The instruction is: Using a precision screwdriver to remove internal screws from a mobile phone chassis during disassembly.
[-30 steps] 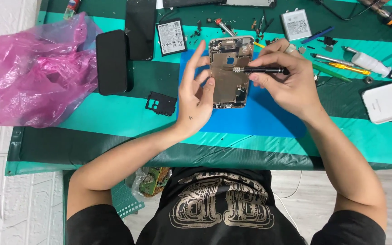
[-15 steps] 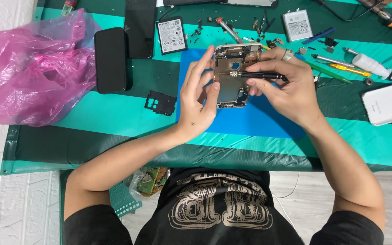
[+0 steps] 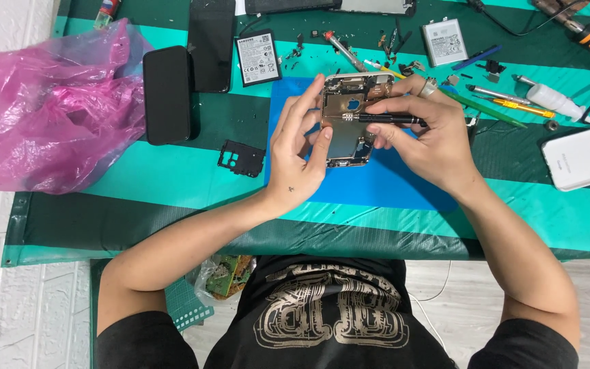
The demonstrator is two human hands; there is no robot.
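Clutter spread across the green striped table cover [image 3: 172, 181]

A pink plastic bag [image 3: 49, 113] is seen far left, a black phone [image 3: 167, 94] beside it, a white phone back [image 3: 585, 156] at right.

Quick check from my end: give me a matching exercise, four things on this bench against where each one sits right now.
Things:
1. pink plastic bag
2. screwdriver
3. white phone
4. opened phone frame

Places:
A. in the right hand
B. far left of the table
C. steadied by the left hand over the blue mat
D. right edge of the table

Pairs: 1-B, 2-A, 3-D, 4-C
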